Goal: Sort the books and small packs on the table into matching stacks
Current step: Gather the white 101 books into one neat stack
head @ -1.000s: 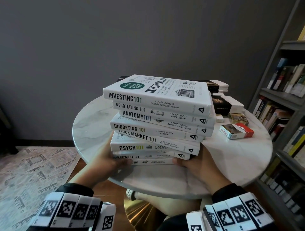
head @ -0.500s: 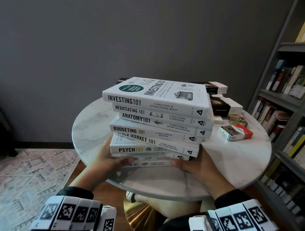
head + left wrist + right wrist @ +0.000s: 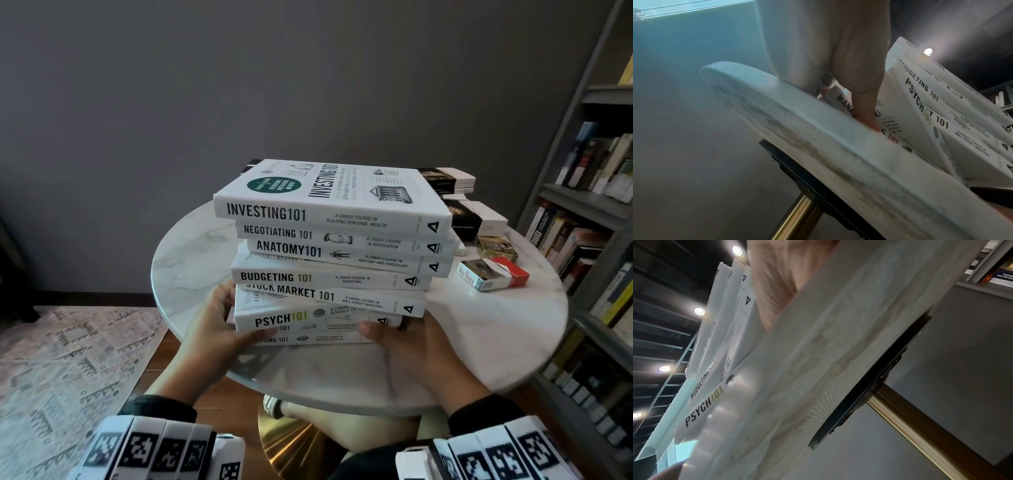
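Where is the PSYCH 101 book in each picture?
Head: PSYCH 101 book, low in the stack, centre, between both hands.
Left wrist: right of centre, spine running diagonally.
Right wrist: lower left.
Shared landmark: the BUDGETING 101 book, stacked above it in every view.

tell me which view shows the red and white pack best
The head view: the red and white pack lies in full sight on the table, right of the book stack. Neither wrist view shows it; both show only table edge and book spines.
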### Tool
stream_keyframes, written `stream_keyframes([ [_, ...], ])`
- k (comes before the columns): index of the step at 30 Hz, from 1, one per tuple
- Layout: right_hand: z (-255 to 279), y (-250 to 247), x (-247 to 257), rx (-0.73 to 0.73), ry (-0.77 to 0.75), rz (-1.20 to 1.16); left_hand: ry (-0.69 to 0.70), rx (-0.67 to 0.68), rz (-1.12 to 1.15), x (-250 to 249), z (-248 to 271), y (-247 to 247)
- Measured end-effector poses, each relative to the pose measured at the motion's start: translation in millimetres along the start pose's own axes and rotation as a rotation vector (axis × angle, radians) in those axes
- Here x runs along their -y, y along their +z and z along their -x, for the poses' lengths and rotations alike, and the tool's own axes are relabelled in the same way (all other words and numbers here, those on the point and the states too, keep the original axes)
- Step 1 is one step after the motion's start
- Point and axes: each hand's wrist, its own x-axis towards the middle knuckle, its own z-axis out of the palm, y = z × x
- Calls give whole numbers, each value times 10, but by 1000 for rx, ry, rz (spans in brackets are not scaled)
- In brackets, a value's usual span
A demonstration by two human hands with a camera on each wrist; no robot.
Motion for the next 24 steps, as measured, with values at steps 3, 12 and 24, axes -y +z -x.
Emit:
stream_keyframes([
  [3, -16, 10, 0, -14, 10, -8, -14, -24, -48, 21, -5, -15],
  [12, -48, 46, -4, -52, 11, 74, -39, -85, -48, 20, -12, -8],
  [24, -79, 73, 86, 32, 13, 25, 9, 83, -40, -88, -20, 14],
])
